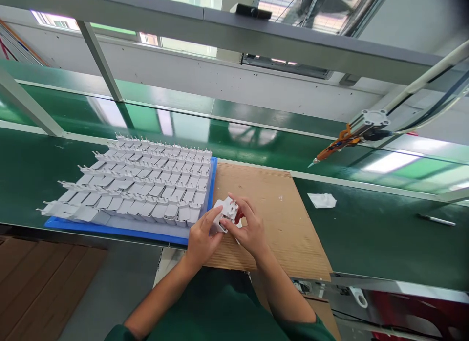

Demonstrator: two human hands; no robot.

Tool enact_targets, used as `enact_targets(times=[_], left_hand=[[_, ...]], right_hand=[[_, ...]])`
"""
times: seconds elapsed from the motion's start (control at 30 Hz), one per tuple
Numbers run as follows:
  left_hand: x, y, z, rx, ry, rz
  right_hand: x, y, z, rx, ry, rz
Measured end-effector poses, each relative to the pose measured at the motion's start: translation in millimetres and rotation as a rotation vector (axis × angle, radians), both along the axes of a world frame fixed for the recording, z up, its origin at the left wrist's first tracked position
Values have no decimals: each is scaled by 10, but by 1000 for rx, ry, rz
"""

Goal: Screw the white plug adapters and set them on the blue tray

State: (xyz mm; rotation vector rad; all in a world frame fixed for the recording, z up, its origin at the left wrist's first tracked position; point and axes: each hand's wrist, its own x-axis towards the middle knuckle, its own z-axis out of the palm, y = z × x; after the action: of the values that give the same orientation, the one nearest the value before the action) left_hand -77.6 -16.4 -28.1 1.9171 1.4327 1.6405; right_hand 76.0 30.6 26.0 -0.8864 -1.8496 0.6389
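Over the left part of a cardboard sheet (264, 199), a white plug adapter (229, 210) is held between both hands, its pin side turned up. My left hand (204, 236) grips its left side with thumb and fingers. On the right side, my right hand (249, 226) closes on the same adapter, thumb at its near edge and fingers at its far edge. Part of the adapter is hidden behind the fingers. Just left of my hands lies a blue tray (120, 232) with several rows of similar white plug adapters (146, 184), pins standing up.
An orange-bodied dispensing tool (333, 148) with a fine tip hangs from an arm at the right. A white cloth or tissue (321, 200) and a pen (437, 220) lie on the green table (384, 248). A grey beam (227, 26) crosses overhead.
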Motion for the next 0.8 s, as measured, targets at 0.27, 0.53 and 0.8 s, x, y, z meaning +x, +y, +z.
enact_targets(times=[0.27,0.53,0.8], left_hand=[[9,-37,98,-434,-631,-248],[-17,-26,106,-473,-701,-311],[-43,48,65,-472,-634,-309]], right_hand=[[1328,993,215,118,425,-819],[2103,1886,408,-36,423,-582],[1641,1382,445,48,398,-320]])
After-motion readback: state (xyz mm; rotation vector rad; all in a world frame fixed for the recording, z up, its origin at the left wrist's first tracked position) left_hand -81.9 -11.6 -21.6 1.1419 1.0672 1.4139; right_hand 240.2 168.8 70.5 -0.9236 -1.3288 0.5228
